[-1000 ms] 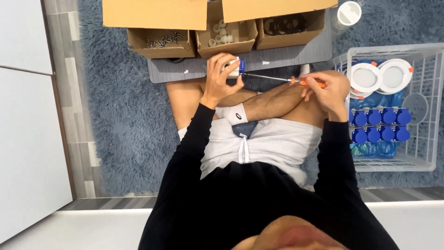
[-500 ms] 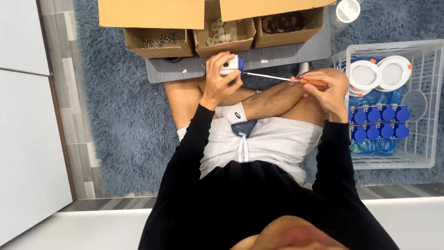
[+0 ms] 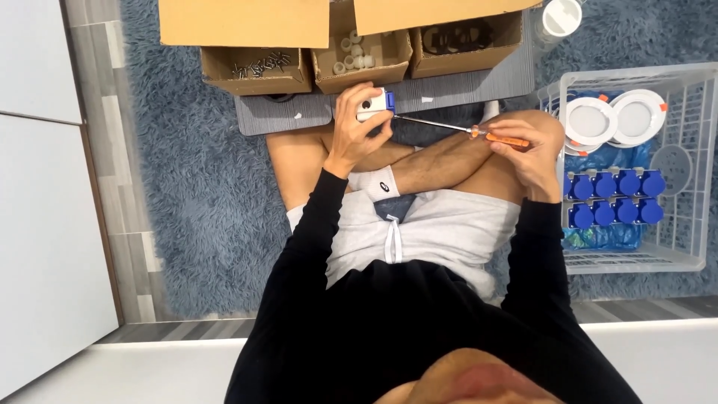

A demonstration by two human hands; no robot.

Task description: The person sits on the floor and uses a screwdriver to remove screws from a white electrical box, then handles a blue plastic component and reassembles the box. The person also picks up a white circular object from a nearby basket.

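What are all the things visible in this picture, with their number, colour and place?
small plug part: one, white and blue, in left hand
screwdriver: one, orange handle, in right hand, tip at the part
cardboard boxes: three, brown, top, holding small parts
mat: one, grey, under the boxes
wire basket: one, white, right
round lamps: at least two, white, in basket
blue plugs: about eight, in basket
rug: one, blue-grey, floor
left hand: holds part
right hand: holds screwdriver

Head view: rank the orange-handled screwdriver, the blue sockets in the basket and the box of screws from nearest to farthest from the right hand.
1. Orange-handled screwdriver: gripped in the right hand.
2. Blue sockets: in the white basket, just to the hand's outer side.
3. Box of screws: far side, beyond the left hand.
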